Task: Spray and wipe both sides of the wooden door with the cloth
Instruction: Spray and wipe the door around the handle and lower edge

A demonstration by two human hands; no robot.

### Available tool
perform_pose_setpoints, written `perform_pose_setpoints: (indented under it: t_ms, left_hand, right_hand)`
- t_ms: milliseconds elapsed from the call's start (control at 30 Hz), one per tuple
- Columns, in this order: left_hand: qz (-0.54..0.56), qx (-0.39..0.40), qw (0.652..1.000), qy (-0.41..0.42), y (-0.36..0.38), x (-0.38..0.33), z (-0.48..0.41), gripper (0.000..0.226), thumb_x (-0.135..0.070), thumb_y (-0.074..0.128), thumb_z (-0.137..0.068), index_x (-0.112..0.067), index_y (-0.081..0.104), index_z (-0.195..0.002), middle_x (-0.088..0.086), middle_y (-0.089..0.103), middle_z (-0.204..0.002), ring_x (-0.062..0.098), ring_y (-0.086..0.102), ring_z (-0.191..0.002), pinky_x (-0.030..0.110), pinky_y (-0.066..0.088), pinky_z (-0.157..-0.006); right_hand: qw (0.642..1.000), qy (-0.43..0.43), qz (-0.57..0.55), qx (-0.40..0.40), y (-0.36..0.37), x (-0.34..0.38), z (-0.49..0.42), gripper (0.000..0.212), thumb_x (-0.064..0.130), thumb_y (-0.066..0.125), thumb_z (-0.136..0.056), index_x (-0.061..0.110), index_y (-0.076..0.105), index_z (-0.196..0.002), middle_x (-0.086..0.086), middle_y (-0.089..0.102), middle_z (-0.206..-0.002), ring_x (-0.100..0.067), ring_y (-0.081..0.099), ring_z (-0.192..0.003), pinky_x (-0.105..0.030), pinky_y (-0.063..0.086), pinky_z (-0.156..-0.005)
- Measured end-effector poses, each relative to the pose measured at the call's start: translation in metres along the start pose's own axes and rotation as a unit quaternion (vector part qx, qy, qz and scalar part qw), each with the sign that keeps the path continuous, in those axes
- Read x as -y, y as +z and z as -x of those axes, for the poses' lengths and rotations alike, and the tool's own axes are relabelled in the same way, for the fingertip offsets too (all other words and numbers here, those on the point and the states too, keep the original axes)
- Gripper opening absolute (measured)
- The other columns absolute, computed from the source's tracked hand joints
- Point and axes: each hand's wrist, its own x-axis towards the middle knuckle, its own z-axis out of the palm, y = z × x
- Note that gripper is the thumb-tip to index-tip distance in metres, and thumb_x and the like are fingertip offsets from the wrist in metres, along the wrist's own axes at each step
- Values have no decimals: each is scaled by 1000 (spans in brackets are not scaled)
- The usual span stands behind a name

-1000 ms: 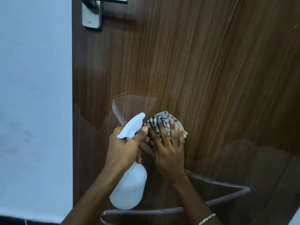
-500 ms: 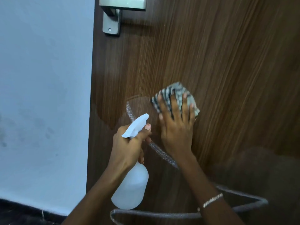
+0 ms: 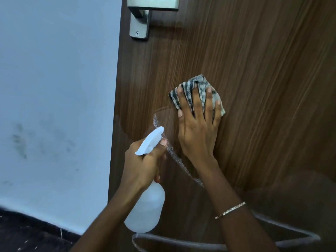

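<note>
On the near face of the wooden door (image 3: 254,70), below and right of the metal lever handle (image 3: 152,8), sits the checked cloth (image 3: 201,84), bunched and flat against the wood. The right hand (image 3: 198,131) presses it there, fingers spread and straight over the fabric, palm on the door. Change: over the last second the cloth has slid up the panel, from level with the spray head to clear above it, closer to the handle, leaving the curved foamy wet line (image 3: 171,153) below and left of it. The view has also shifted, so the door edge sits further right in frame. The left hand (image 3: 143,164) is curled round the neck of the white spray bottle (image 3: 145,211), one fingertip along the spray head; it has barely moved and holds just beside the right wrist; trigger is hidden, cannot tell if squeezed. Reads as a mid-wipe upward stroke on this side; wet patches and foam lines lower down still look unwiped, and the other side is not in view. Bracelet (image 3: 230,210) on right wrist. Pale blue smudged wall (image 3: 54,70) left, dark floor (image 3: 27,233) near left.
</note>
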Motion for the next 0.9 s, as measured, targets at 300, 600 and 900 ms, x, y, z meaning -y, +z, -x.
perform_pose_setpoints:
  t_ms: [300,600,900]
  left_hand:
    - [11,-24,1000,-16,-12,4,-1,12,-30,67,-90,-30,60,-100,-15,66,-73,12,63,-62,7,44,-43]
    - [-1,-42,999,6,-22,6,-5,24,-35,68,-89,-16,68,-102,2,66,-73,10,65,-56,17,50,-46]
    - [4,-48,999,6,-28,4,-8,5,-27,66,-93,-22,66,-92,-11,68,-61,8,63,-52,18,49,-44]
  right_hand:
    - [991,-106,-13,85,24,15,137,75,31,68,-96,29,29,-160,-4,23,-167,-34,18,-156,-57,12,-126]
    - [997,-66,-19,33,19,28,39,56,37,46,-107,27,32,-160,-8,27,-167,-33,17,-156,-56,15,-126]
    - [996,-86,-24,25,34,50,54,63,45,46,-107,28,24,-163,-7,24,-168,-35,16,-156,-58,18,-124]
